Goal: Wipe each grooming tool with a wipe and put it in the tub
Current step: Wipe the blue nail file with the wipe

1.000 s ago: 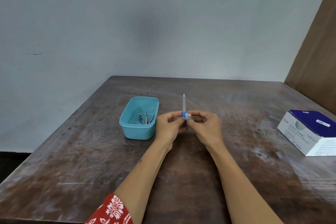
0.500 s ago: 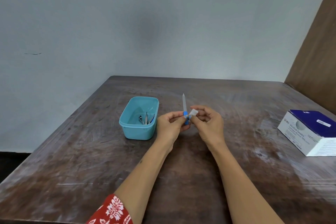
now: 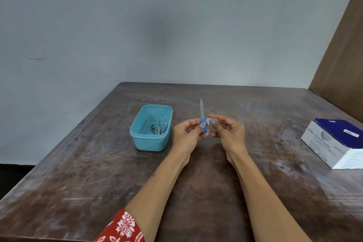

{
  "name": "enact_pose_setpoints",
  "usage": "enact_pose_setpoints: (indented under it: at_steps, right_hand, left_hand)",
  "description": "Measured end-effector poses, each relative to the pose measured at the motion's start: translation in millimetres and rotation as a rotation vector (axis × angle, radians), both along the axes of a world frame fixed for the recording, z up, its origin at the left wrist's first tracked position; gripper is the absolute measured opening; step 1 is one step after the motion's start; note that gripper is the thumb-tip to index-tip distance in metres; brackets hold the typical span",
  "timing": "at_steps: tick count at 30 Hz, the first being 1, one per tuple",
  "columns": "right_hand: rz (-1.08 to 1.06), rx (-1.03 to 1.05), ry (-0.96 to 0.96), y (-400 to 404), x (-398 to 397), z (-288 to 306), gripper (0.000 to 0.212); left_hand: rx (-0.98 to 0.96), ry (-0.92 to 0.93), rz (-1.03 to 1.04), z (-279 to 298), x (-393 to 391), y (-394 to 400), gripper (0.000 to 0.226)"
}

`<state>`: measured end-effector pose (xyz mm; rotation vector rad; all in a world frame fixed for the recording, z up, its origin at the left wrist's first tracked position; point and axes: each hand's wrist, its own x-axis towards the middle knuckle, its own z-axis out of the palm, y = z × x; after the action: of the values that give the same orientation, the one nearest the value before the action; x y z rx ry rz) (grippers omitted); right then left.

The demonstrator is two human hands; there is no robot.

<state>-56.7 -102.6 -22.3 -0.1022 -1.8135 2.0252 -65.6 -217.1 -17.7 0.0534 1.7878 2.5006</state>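
My left hand (image 3: pixel 186 135) pinches a nail file (image 3: pixel 201 111) by its blue handle, and the metal blade stands upright above the table. Just right of the handle, my right hand (image 3: pixel 228 132) pinches a small white wipe (image 3: pixel 208 120) between thumb and fingers, close against the file's base. A teal tub (image 3: pixel 146 143) sits on the table to the left of my left hand. Several metal grooming tools (image 3: pixel 158 128) lie inside it.
A white and dark blue box of alcohol swabs (image 3: pixel 334 139) lies at the table's right edge. A brown panel (image 3: pixel 341 55) rises at the back right. The worn wooden table (image 3: pixel 98 173) meets a grey wall behind.
My right hand with the wipe has drawn slightly back from the file's handle and opened up a little. The file stays upright in my left hand.
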Motion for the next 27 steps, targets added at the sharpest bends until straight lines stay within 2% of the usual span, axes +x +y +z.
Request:
enact_pose_setpoints:
  at_steps: [11,15,18,21,27]
  right_hand:
    - [0.004,-0.138,-0.020,0.9,-1.8,0.1,0.011]
    - [-0.024,-0.147,0.023,-0.2,-2.0,0.5,0.021]
    - [-0.042,-0.159,0.037,0.8,-1.0,1.8,0.034]
    - [-0.027,-0.119,0.031,2.1,0.2,2.1,0.036]
    - [0.021,-0.075,0.008,1.5,3.1,5.3,0.029]
  left_hand:
    - [-0.126,0.093,0.016,-0.7,2.1,-0.6,0.012]
    - [-0.209,0.191,0.108,-3.5,1.9,-0.6,0.026]
    - [-0.335,0.281,0.155,-5.7,1.6,-1.0,0.019]
    - [-0.470,0.342,0.187,-9.1,1.5,-0.3,0.009]
    - [-0.608,0.403,0.211,-8.1,3.6,-1.0,0.021]
